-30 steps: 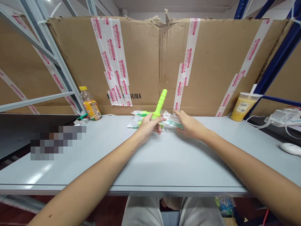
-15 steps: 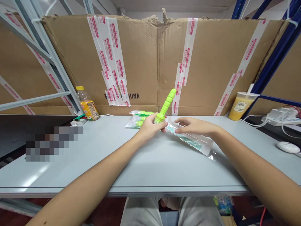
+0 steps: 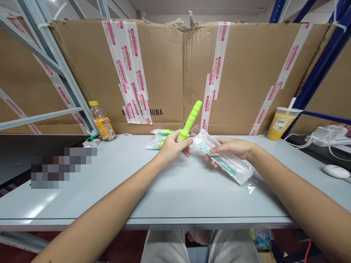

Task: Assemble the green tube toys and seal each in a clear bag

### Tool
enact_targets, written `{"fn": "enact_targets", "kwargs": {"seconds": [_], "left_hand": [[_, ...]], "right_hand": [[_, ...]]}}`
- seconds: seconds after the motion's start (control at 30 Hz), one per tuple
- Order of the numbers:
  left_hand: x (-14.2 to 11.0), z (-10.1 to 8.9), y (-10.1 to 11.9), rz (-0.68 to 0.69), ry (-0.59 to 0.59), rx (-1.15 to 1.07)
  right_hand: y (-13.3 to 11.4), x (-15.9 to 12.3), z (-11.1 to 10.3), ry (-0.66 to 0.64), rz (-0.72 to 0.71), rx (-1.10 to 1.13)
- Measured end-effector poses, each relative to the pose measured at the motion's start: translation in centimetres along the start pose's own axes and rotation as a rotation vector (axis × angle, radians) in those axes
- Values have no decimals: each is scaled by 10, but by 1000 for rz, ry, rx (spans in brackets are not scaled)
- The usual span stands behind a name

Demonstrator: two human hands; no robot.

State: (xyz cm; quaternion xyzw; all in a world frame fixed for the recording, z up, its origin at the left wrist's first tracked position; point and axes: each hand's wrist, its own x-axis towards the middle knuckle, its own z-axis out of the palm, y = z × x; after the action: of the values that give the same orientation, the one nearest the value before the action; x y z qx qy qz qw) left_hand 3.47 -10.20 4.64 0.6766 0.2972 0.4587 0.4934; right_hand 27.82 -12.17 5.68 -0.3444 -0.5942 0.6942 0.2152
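My left hand (image 3: pixel 174 147) is closed around a lime-green tool with a ribbed handle (image 3: pixel 192 117). The handle points up and to the right, while its lower end is hidden in my fingers, so I cannot tell its kind. In my right hand (image 3: pixel 229 149), a clear plastic bag with teal print (image 3: pixel 233 164) is pinched between thumb and fingers. It slants down to the right above the table, its upper end near my left fingers. Several packaged lime-green items (image 3: pixel 157 140) lie on the table just behind my left hand.
A tall cardboard sheet (image 3: pixel 164 65) walls off the back of the grey table (image 3: pixel 109 197). A juice bottle (image 3: pixel 105 126) stands at back left, and a lidded cup of yellow drink (image 3: pixel 281 122) at back right. Farther right are a white mouse (image 3: pixel 336 171) and a power strip (image 3: pixel 329 135).
My right hand has taken hold of the plastic bag and lifted and tilted it off the table. My left hand, with the green tool, has shifted slightly left.
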Motion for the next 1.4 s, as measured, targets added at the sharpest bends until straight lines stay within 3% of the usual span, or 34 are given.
{"fn": "enact_targets", "kwargs": {"seconds": [0.37,0.7,1.17,1.3,1.4], "left_hand": [[5,-9,2,32,61,38],[2,-13,12,69,28,220],[2,-27,16,31,15,396],[3,-27,15,81,35,455],[7,-36,17,216,83,574]], "right_hand": [[-3,-4,14,20,54,-140],[5,0,14,-47,23,-19],[7,4,13,11,27,20],[4,4,12,56,23,-23],[-2,-4,9,121,5,-123]]}}
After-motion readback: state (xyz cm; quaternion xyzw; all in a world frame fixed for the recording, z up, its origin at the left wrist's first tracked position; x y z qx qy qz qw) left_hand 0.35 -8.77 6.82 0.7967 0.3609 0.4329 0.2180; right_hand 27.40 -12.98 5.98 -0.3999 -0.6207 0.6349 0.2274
